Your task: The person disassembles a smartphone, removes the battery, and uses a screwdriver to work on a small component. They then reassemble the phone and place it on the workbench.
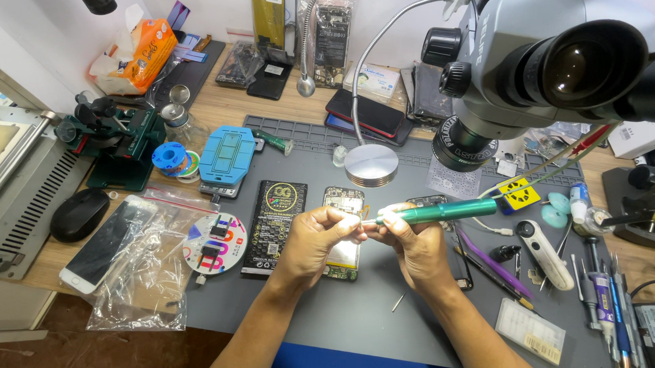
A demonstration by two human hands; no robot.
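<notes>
Green pen tool (pixel 446 209) pinched in R hand (pixel 412 241) | L hand (pixel 318 234) fingers shut on tiny part, kind unclear | opened phone (pixel 344 228) beneath on bench | risk: tip slip, part drops.

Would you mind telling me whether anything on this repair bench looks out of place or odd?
One thing stands out: a small loose metal pin lies alone on the grey mat, just below the right hand holding the green tool. The phone under the left hand lies opened, its insides showing.
</notes>
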